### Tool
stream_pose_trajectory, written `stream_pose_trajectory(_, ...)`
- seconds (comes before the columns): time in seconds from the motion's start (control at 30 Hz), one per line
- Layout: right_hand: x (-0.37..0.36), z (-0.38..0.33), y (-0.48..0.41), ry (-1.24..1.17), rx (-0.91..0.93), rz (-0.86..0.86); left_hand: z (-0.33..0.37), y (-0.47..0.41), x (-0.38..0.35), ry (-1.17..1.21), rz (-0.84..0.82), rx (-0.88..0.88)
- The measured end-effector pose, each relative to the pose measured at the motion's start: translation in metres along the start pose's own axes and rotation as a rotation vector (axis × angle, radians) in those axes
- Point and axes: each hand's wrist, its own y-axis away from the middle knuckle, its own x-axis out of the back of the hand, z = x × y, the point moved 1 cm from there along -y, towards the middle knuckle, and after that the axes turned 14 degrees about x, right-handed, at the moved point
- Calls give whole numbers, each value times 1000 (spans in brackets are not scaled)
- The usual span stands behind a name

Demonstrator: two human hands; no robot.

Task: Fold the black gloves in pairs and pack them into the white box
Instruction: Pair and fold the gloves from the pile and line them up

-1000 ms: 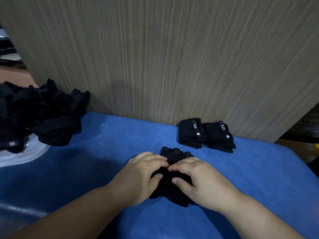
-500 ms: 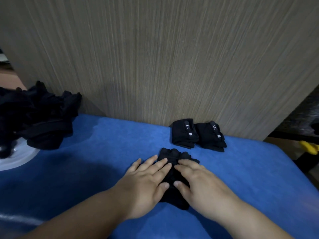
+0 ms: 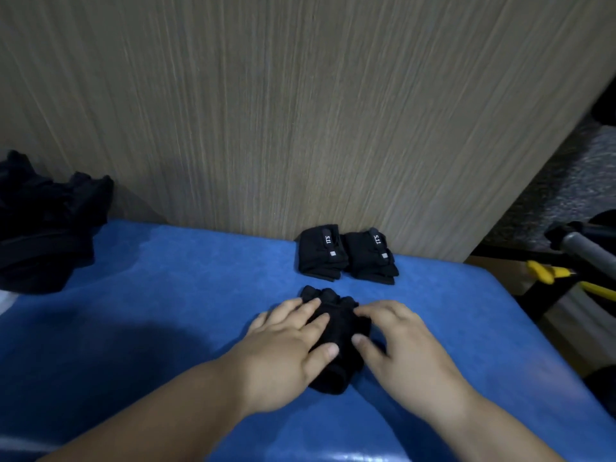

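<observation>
blue table (image 3: 166,295), black gloves (image 3: 343,325) under left grip (image 3: 286,351), right grip (image 3: 406,355) touching its edge

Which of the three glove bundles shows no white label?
The nearest bundle, touched by the left hand and right hand; the two folded pairs by the wooden panel both show labels.

A stacked pair of black gloves (image 3: 336,331) lies flat near the middle of the blue mat (image 3: 166,295), its short finger ends pointing toward the mat's far edge. At that far edge, the left folded pair (image 3: 320,253) and the right folded pair (image 3: 370,258) sit touching side by side, white-lettered straps up. A loose heap of gloves (image 3: 46,228) covers the mat's far left corner.
</observation>
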Motion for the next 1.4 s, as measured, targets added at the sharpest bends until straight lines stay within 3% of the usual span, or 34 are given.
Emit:
stream_pose_trajectory(0.07, 4, 7, 2, -18, -106, 44, -8, 0, 6, 36, 4, 38)
stream_pose_trajectory(0.17, 7, 10, 0, -94, -219, -67, -18, -2, 12, 147, 68, 68)
stream_pose_trajectory(0.3, 3, -2, -10, -242, -240, -55, -23, -8, 10, 412, 203, 86)
stream_pose_trajectory(0.57, -14, -14, -25, -575, -249, 76, -15, -13, 4, 579, 281, 70)
stream_pose_trajectory(0.67, -1, -5, -24, -561, -209, 151, -2, -15, 0, 619, 324, 20)
stream_pose_trajectory(0.83, 18, 27, -19, -432, -285, 74, 30, -23, -5, 401, 460, -93)
stream_pose_trajectory(0.97, 20, 40, -12, -221, -331, 30, 39, -28, -9, 246, 313, -135)
stream_pose_trajectory(1.13, 21, 32, -11, -61, -117, 47, 35, -29, -11, 91, 141, -102)
stream_pose_trajectory(1.3, 5, 23, -8, -29, -88, -375, 33, -23, -12, -29, 86, -69)
stream_pose_trajectory(1.4, 2, 23, -5, 75, -91, -491, 32, -21, -11, -55, 64, -73)
